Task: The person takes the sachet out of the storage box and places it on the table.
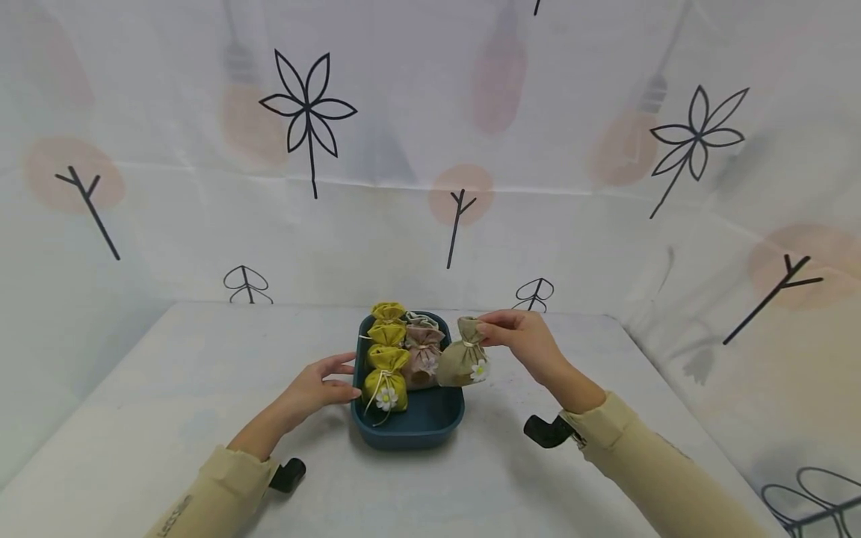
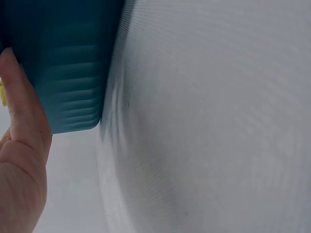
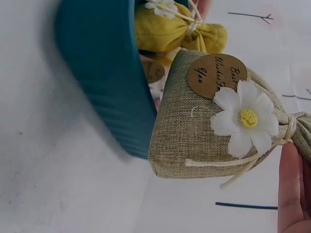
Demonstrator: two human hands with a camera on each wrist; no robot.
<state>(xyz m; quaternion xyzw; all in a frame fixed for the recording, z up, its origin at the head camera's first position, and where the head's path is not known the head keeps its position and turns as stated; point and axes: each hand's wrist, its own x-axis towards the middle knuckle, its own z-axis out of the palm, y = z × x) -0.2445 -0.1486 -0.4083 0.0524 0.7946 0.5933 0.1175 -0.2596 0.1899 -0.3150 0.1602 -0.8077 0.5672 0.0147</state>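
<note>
My right hand (image 1: 521, 340) pinches the gathered neck of a beige linen drawstring pouch (image 1: 463, 362), held over the right rim of a blue-green plastic basket (image 1: 406, 442). A white flower with a yellow centre and a round brown tag with writing decorate the pouch (image 3: 180, 126). Inside the basket, yellow pouches (image 1: 388, 381) line the left side, and a pinkish-brown pouch (image 1: 424, 355) sits beside them. My left hand (image 1: 316, 385) touches the basket's left side with extended fingers; in the left wrist view they lie against the ridged outer wall (image 2: 73, 92).
The basket stands on a white-covered table (image 1: 269, 344). Behind it rises a pale cloth backdrop (image 1: 377, 246) printed with plant drawings, and more cloth hangs at the sides. Black wrist-worn pieces jut from below both sleeves, one by the right cuff (image 1: 599, 418).
</note>
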